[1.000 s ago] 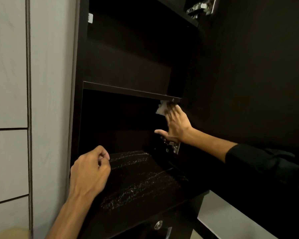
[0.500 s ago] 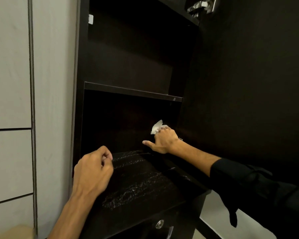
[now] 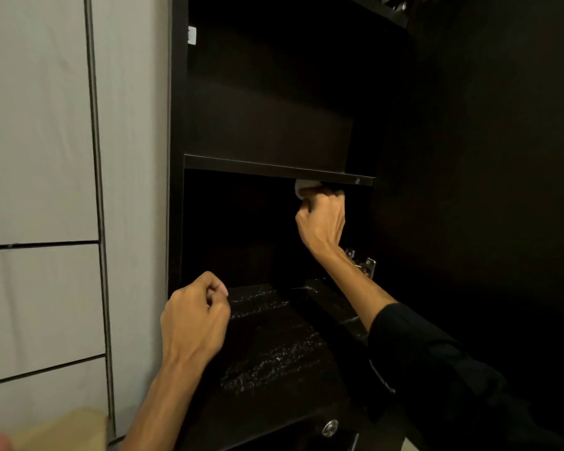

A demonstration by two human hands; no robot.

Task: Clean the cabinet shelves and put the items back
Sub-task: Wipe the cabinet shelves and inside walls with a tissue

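Right hand: the right hand is raised inside the lower compartment of the cabinet, its fingers clamped around a white cloth.
Cloth: it sticks out just above the knuckles, touching or nearly touching the underside of the shelf board; which of the two is hidden in shadow.
Shelf board axis: its long edge runs left to right, directly above the fingers, with most of its length lying to their left.
Key relation: the fingers sit near the right end of the board, so the unwiped stretch likely lies leftward along that edge.
Left hand: the left hand hangs low at the cabinet's front, fingers curled together on nothing visible, well apart from the cloth and below it.
Nearer hand: the right, by far.
Bottom shelf: the bottom shelf, below both hands, shows pale streaks.
Items: none of the things to put back are in view.
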